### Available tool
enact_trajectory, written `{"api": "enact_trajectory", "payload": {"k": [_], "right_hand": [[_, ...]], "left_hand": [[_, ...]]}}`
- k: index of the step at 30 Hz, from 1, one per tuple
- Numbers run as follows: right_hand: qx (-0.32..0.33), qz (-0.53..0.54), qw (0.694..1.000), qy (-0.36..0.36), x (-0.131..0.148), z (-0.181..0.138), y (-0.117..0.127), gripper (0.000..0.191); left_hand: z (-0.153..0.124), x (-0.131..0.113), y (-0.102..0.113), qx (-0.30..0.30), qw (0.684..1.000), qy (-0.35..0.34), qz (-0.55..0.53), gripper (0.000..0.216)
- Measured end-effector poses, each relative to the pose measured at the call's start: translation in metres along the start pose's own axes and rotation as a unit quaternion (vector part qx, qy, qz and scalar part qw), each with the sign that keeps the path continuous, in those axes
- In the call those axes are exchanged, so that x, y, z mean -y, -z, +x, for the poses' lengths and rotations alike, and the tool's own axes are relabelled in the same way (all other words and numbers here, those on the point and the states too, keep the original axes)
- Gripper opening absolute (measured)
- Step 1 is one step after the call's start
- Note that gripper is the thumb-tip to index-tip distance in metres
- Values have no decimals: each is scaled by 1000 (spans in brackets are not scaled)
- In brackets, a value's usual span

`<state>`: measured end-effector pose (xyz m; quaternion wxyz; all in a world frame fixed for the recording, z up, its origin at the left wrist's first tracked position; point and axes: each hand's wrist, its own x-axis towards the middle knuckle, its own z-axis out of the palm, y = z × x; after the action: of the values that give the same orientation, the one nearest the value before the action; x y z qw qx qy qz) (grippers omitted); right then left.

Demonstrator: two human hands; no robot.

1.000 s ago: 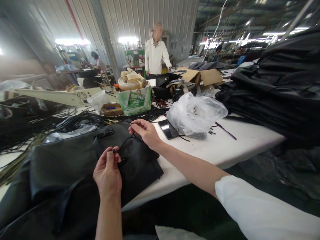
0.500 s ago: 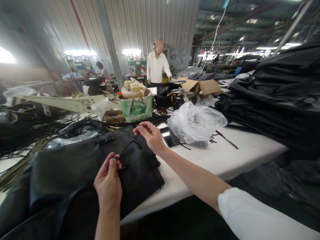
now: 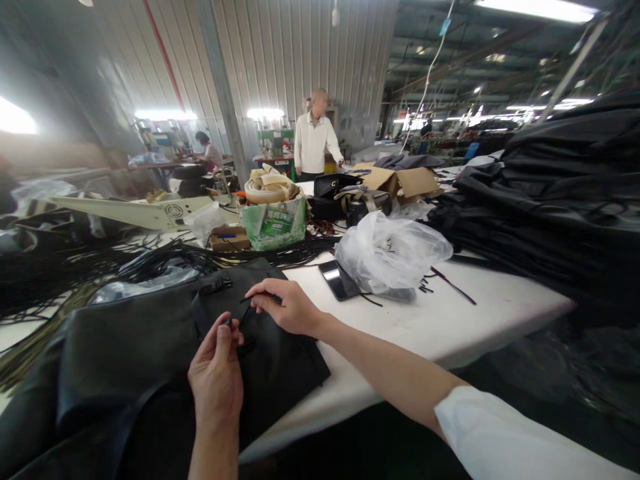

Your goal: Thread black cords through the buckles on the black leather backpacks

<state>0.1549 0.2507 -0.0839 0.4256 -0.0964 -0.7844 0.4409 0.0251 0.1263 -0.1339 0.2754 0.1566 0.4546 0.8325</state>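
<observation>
A black garment (image 3: 150, 340) lies spread over the near left of the white table (image 3: 440, 313). My left hand (image 3: 216, 373) rests on it, thumb and fingers pinched on one end of a thin black cord (image 3: 245, 308). My right hand (image 3: 283, 308) hovers just above the garment, close to the left hand, pinching the cord's other end, which sticks out to the left of my fingertips. A small black clip (image 3: 215, 287) sits on the garment just beyond both hands.
A heap of loose black cords (image 3: 125, 257) lies at the left. A crumpled plastic bag (image 3: 390, 257), a phone (image 3: 336, 279), a green bag of webbing (image 3: 274, 217) and cardboard boxes (image 3: 400, 181) are behind. Stacked black fabric (image 3: 550, 207) fills the right. A person in white (image 3: 313, 137) stands beyond.
My right hand has come down and toward my left hand, bringing the cord end low over the garment. The left hand has kept its place. The camera has tilted slightly.
</observation>
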Motion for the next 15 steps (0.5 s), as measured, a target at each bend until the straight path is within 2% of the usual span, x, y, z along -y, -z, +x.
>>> {"api": "enact_trajectory", "payload": {"k": [3, 9, 13, 15], "right_hand": [[8, 1, 1000, -15, 1, -2, -5, 14], [53, 1, 998, 44, -7, -3, -4, 16], [57, 2, 997, 54, -16, -3, -16, 17], [64, -17, 996, 61, -14, -2, -20, 16]], "left_hand": [[-2, 0, -1, -2, 1000, 0, 16, 68], [2, 15, 3, 14, 997, -38, 65, 57], [3, 16, 15, -6, 990, -59, 132, 54], [1, 14, 12, -16, 987, -67, 145, 49]]}}
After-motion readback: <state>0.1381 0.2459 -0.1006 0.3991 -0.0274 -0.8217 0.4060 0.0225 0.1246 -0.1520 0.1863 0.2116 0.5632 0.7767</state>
